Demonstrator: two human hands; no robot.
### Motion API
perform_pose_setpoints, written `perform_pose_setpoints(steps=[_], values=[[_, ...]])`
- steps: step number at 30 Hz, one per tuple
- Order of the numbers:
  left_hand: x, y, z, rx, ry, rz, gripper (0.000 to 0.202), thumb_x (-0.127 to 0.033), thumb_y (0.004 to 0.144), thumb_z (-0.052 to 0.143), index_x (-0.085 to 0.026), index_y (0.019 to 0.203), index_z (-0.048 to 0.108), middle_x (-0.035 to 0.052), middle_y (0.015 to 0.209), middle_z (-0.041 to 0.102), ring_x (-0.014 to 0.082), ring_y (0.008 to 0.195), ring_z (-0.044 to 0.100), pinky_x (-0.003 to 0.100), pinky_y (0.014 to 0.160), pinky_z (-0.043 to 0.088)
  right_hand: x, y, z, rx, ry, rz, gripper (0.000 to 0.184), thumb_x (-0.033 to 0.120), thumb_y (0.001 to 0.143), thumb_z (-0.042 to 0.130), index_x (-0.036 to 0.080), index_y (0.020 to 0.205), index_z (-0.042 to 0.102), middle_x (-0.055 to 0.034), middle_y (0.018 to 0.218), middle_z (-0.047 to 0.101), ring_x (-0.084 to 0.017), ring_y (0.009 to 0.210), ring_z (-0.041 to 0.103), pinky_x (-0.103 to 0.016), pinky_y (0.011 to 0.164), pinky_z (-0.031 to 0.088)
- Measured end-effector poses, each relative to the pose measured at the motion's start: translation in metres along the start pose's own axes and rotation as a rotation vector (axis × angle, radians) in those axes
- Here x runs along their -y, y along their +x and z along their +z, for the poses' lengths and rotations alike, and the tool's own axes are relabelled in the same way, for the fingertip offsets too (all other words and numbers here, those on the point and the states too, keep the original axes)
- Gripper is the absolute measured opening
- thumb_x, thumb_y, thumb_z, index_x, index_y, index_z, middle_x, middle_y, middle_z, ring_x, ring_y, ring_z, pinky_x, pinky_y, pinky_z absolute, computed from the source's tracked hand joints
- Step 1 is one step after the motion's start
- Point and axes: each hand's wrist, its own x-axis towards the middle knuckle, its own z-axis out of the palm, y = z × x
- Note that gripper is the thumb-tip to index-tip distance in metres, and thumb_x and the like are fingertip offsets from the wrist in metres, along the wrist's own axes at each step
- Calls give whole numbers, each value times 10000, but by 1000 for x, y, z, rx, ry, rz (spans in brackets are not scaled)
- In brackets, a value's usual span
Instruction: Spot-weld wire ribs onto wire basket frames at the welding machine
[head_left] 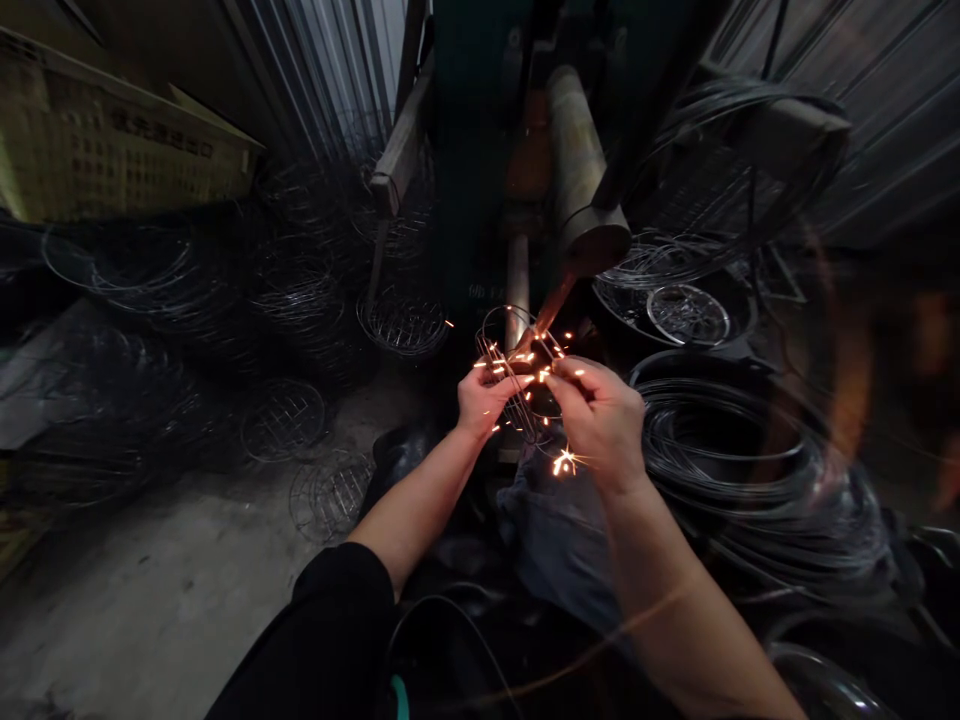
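A small round wire rack [516, 398] is held on edge under the copper electrode [556, 303] of a spot welder. My left hand [480, 405] is closed on the rack's left side, thumb pointing toward the middle. Fingers pinched, my right hand [606, 415] grips at the rack's right side; sparks partly hide the exact wire between the fingertips. Bright sparks [566, 461] fly around both hands and below them. Above, the welder's thick cylindrical arm [581, 165] reaches toward me, with a thinner metal rod [517, 270] beside the electrode.
Stacks of round wire racks [296, 285] stand at left, with single racks [283, 420] near the floor. Coiled wire [739, 470] lies at right, below a dark basin [739, 320] of wire rings. A yellow crate [127, 140] sits upper left.
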Motion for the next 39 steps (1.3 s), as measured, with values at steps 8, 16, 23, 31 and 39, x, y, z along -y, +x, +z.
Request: perform_pose_setpoints(steps=[8, 16, 23, 31, 39], values=[[-10, -10, -7, 24, -38, -172, 556, -227, 485, 857, -176, 1000, 653, -27, 743, 617, 80, 591, 549, 206, 544, 420, -22, -60, -27, -11, 52, 98, 136, 288, 821, 661, 204, 906, 728, -53, 914, 716, -206, 852, 667, -359, 818, 530], [-12, 11, -12, -43, -36, -338, 400, -318, 500, 833, -170, 811, 628, -9, 743, 612, 96, 544, 564, 276, 547, 464, 4, 2, -3, 15, 36, 61, 132, 279, 756, 621, 196, 719, 717, -43, 756, 704, -193, 708, 648, -320, 696, 520], [-11, 19, -12, -48, -64, -401, 445, -397, 495, 859, -169, 793, 619, -15, 691, 572, 111, 537, 576, 277, 523, 483, 5, 26, 10, 52, -27, 111, 129, 273, 729, 624, 193, 692, 717, -41, 704, 694, -196, 666, 636, -315, 653, 498], [-7, 3, -13, -11, -129, -488, 516, -413, 480, 881, -168, 858, 629, 10, 723, 614, 153, 550, 624, 312, 539, 528, -18, -36, -23, -34, 14, 118, 178, 336, 757, 722, 190, 857, 719, -88, 1018, 712, -243, 944, 668, -381, 844, 532], [-16, 2, -13, -29, -99, -571, 414, -434, 654, 786, -153, 894, 599, 18, 659, 584, 170, 547, 625, 303, 516, 524, -12, -31, -16, 22, 12, 17, 121, 263, 803, 629, 194, 819, 727, -63, 877, 717, -209, 829, 670, -348, 792, 539]])
